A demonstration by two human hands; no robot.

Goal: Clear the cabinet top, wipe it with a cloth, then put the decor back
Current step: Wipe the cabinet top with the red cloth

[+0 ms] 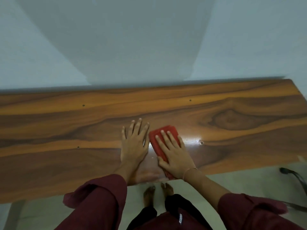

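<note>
The wooden cabinet top [66, 130] spans the view, brown with strong grain. A folded red cloth [163, 131] lies on it near the front edge, right of centre. My right hand [172, 153] presses flat on the cloth with straight fingers. My left hand [134, 143] rests flat on the bare wood just left of the cloth, fingers spread. No decor shows on the top.
A pale wall [116, 39] rises right behind the cabinet. Light floor tiles [232, 181] lie below the front edge, with my bare feet [157, 193]. A dark cable or handle [295, 176] lies on the floor at the right. The cabinet's right end [299, 90] is in view.
</note>
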